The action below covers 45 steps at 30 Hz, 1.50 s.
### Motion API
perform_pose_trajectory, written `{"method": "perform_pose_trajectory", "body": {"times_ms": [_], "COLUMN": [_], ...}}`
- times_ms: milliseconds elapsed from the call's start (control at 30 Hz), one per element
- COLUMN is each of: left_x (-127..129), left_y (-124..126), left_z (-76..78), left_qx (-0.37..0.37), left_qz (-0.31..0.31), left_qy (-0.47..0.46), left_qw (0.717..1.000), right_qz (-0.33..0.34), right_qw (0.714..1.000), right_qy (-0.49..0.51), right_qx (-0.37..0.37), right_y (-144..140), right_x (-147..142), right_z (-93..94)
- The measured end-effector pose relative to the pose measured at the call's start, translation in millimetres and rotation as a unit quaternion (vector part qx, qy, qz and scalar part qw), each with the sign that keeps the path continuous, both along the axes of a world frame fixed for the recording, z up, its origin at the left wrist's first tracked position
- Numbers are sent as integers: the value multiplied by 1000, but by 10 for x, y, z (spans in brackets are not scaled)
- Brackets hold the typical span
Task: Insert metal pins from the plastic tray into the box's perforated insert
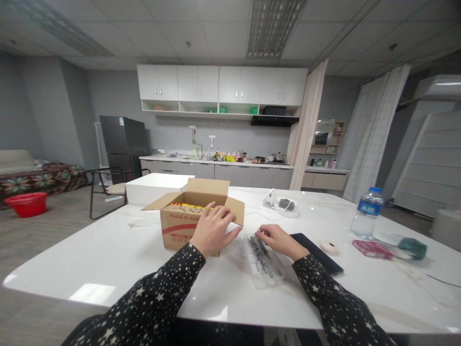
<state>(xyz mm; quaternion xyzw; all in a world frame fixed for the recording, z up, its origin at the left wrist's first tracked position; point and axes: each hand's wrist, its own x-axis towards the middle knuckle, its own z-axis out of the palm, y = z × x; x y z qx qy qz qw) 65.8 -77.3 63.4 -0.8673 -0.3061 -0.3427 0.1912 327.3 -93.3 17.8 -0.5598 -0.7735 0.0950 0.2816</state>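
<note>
The left hand (216, 228) is over the right side of an open cardboard box (178, 233); the right hand (279, 239), fingers bunched, is at a clear tray (264, 283) of metal rods (262, 259). Right of it, a dark tablet (324, 259) lies on the white table (144, 269).

Both sleeves (154, 288) are black, scattered with pale stars and small dots. The cardboard box (176, 240) is plain brown, with red print and a curved red stripe across its front; yellow with red lettering shows inside. The surface (137, 259) is glossy white, as is the closed box (154, 190). Silvery grey rods (262, 259) show against a clear, colourless tray (266, 282). The tablet (324, 257) is black, the small rounded case (329, 248) pale cream-pink, the flat packet (372, 249) magenta. The clear bottle (361, 225) has a blue cap (375, 190) and blue label. The basin (29, 205) is bright red; the bedcover (54, 179) carries pale floral motifs on dark brown.
</note>
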Motion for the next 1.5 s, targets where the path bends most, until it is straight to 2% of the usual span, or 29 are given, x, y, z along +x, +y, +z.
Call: {"method": "perform_pose_trajectory", "body": {"times_ms": [400, 633, 900, 1133, 1200, 1367, 1500], "left_x": [-19, -40, -70, -387, -482, -603, -636], "left_y": [-42, 24, 79, 346, 406, 427, 403], "left_z": [-354, -594, -623, -578, -590, -668, -744], "left_qx": [45, 134, 72, 0, -24, -50, -21], "left_qz": [46, 100, 41, -124, -151, -162, -89], "left_qy": [-96, -203, -234, -220, -218, -254, -301], "left_qw": [993, 965, 969, 968, 964, 952, 949], "right_qz": [1, 7, 7, 20, 18, 3, -3], "right_qw": [1000, 1000, 997, 982, 977, 963, 945], "right_qy": [0, 2, 69, 184, 208, 254, 302], "right_qx": [3, 7, 28, 39, 43, 90, 128], "right_y": [10, 8, -3, 6, -5, -34, -39], "right_x": [11, 5, -45, -151, -175, -185, -201], "right_z": [-17, -15, 4, 7, 16, 32, 35]}}
